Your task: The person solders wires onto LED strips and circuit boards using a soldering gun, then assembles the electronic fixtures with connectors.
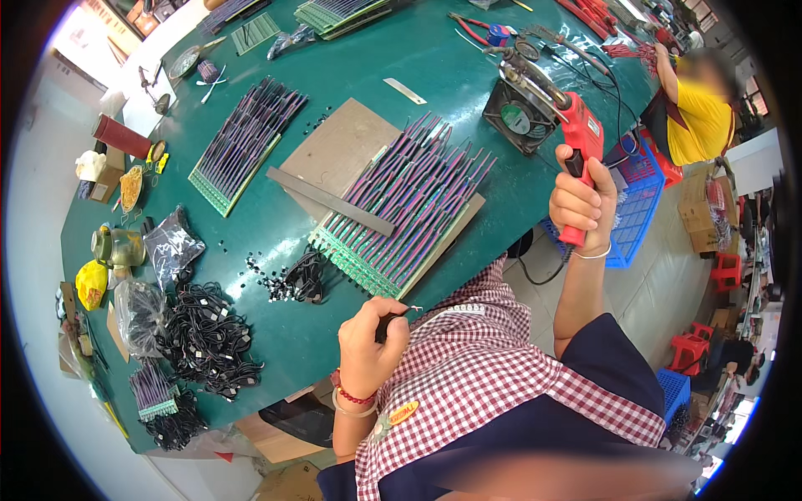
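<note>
My right hand (pixel 582 200) grips the handle of a red soldering gun (pixel 578 134), held up over the table's right edge. Its metal tip points left, toward a small black fan (pixel 516 115). My left hand (pixel 370 338) is closed around a small black part with a short wire end (pixel 393 321), held close to my checked shirt. Just ahead of it lies a wooden board carrying a wide row of green circuit strips with purple leads (pixel 401 209). A grey metal bar (pixel 330 200) lies across that row.
The green table (pixel 359 58) also holds a second strip row (pixel 242 142), a loose heap of black wired parts (pixel 205 334), plastic bags (pixel 171 242), a jar (pixel 117 246) and pliers (pixel 472 29). A blue crate (pixel 639 200) stands on the floor at right. Another person in yellow (pixel 697 108) sits beyond.
</note>
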Tool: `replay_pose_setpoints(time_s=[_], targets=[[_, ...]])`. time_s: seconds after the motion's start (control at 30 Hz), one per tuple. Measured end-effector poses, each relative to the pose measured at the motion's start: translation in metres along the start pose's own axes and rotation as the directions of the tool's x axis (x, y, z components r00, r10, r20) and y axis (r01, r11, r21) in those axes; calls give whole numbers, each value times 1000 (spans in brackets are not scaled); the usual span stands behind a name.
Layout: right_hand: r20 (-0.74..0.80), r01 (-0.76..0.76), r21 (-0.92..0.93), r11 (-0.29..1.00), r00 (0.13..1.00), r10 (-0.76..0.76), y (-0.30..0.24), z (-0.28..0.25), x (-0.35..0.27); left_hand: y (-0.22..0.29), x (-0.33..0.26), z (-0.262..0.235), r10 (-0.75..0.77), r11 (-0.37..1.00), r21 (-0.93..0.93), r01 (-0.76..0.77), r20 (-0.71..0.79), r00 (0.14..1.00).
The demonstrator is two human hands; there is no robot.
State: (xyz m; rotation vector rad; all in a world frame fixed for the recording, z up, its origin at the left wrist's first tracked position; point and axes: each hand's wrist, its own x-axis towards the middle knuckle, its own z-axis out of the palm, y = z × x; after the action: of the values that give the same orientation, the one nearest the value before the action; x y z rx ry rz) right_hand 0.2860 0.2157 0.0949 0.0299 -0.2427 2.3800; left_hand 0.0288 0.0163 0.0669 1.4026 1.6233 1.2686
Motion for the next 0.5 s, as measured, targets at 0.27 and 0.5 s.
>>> replay_pose_setpoints(time_s=[0.27, 0.5], targets=[[31, -19, 296, 955, 999, 10, 15, -1, -10, -10, -11, 10, -19, 999, -33, 19, 27, 999], [17, 24, 314, 949, 999, -31, 15, 2, -10, -19, -8, 15, -87, 989, -116, 92, 49, 995]])
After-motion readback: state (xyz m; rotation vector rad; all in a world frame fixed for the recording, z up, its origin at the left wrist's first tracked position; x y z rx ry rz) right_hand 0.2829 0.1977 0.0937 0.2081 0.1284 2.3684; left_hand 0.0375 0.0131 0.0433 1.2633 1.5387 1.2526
